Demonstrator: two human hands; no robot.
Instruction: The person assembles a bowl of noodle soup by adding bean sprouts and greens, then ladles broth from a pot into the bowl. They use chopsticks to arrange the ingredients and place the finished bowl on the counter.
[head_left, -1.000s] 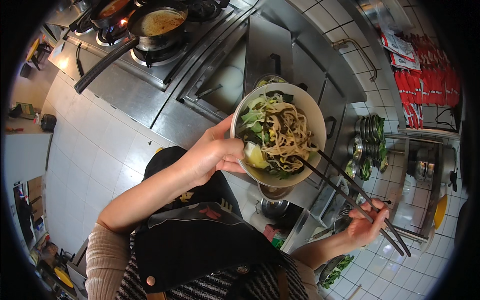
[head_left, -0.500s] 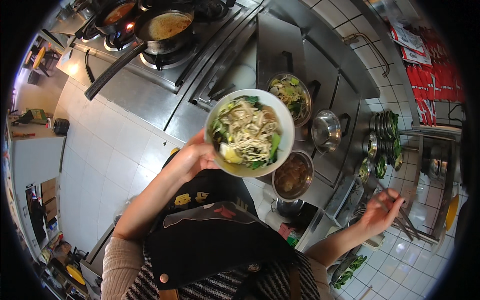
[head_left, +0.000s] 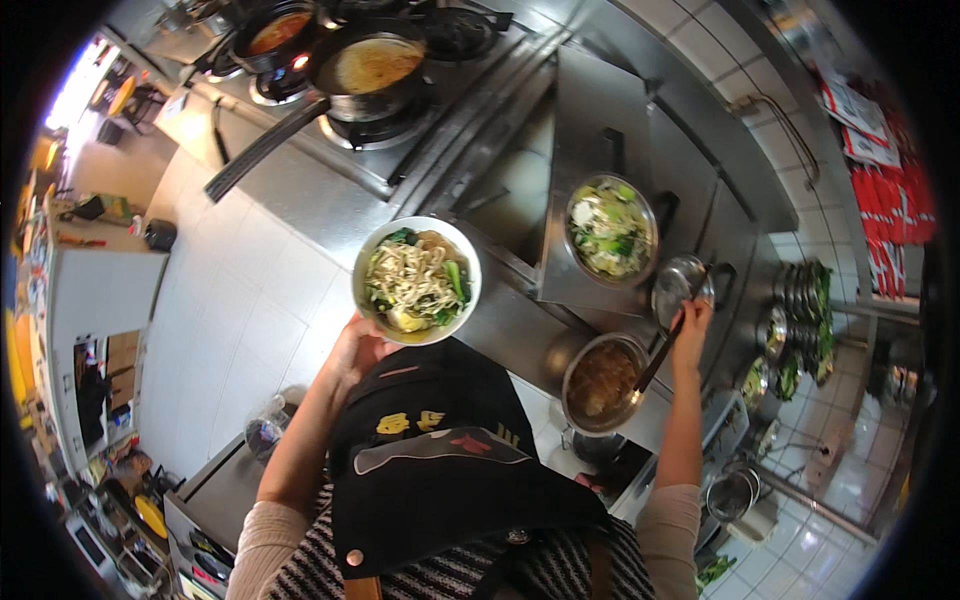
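Note:
My left hand (head_left: 358, 352) is closed on the lower edge of a white bowl (head_left: 474, 290), held up over my apron. Inside lie pale bean sprouts (head_left: 408, 278), green leaves and a yellow piece. My right hand (head_left: 692, 330) grips dark chopsticks (head_left: 661, 358), pressed close together. They slant down to the inner rim of a metal pot (head_left: 567, 392) with brownish, translucent noodles (head_left: 603, 382). Right behind that hand sits another round metal strainer or pan (head_left: 672, 290). A third metal pan (head_left: 652, 250) of greens and sprouts stands farther back.
A long-handled pan (head_left: 340, 88) of bubbling yellowish liquid and a pan of red food (head_left: 279, 33) stand on the stove at back left, where a flame glows. Stacked metal bowls (head_left: 798, 287) and red packets (head_left: 885, 190) are at the right. A steel lid (head_left: 600, 110) covers part of the counter.
My right hand has swung inward from the far right with the chopsticks, bringing them to the noodle pot. The bowl in my left hand has moved left and lower. The view has shifted.

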